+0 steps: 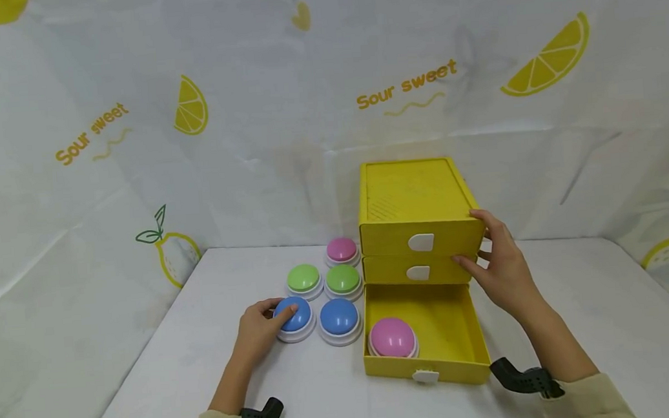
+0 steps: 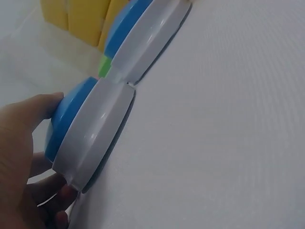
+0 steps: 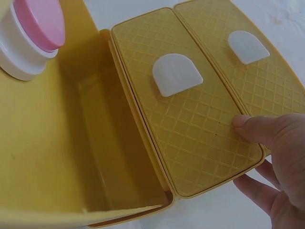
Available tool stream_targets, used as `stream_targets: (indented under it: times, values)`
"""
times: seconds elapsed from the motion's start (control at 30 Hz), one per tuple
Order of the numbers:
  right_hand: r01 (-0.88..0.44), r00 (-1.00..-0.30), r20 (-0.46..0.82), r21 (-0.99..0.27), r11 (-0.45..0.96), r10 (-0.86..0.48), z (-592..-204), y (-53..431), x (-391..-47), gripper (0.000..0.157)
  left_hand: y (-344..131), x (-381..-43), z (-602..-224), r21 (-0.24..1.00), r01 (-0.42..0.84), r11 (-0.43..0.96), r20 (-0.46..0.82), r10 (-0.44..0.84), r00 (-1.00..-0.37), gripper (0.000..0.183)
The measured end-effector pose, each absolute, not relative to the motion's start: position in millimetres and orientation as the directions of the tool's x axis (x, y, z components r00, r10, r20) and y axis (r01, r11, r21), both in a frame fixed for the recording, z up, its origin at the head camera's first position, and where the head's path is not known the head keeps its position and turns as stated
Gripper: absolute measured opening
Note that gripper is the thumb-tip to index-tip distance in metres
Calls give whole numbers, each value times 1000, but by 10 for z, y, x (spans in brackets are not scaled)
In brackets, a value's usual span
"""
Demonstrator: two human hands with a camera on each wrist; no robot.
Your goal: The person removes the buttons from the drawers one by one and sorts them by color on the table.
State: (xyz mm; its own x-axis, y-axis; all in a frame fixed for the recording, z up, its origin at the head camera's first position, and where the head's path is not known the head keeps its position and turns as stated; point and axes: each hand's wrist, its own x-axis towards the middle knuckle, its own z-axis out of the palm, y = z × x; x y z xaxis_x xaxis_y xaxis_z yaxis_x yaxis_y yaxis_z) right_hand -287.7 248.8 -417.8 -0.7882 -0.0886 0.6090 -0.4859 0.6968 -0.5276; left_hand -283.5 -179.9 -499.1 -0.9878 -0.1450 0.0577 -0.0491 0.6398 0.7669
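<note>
My left hand [image 1: 259, 331] grips the left one of two blue push buttons [image 1: 294, 315], its thumb on the dome and fingers around the far side. In the left wrist view, that button's white base [image 2: 93, 136] appears to sit on the table. The other blue button [image 1: 339, 317] stands just to its right. At the right front edge of a yellow drawer cabinet [image 1: 417, 190], my right hand [image 1: 503, 268] holds on, thumb against the front and fingers along the side. The bottom drawer [image 1: 454, 330] is pulled out, with a pink button [image 1: 393, 338] in its front left corner.
Behind the blue buttons stand two green buttons, left [image 1: 303, 278] and right [image 1: 342, 278]. Another pink button [image 1: 341, 249] is farther back, beside the cabinet. The two upper drawers are closed, each with a white tab. A lemon-printed cloth [image 1: 270, 123] hangs behind the white table [image 1: 177, 375].
</note>
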Motion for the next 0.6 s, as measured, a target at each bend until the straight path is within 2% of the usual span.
stream_targets:
  times: [0.2, 0.6]
  values:
    - [-482, -793, 603, -533, 695, -87, -4178, 2485, -2876, 92, -1771, -2830, -4994, 735, -70, 674, 47, -153, -987, 57]
    - [-490, -789, 608, -533, 690, -90, -4173, 2488, -2866, 91, -1683, -2797, -4933, 748, -74, 659, 43, -160, -986, 59]
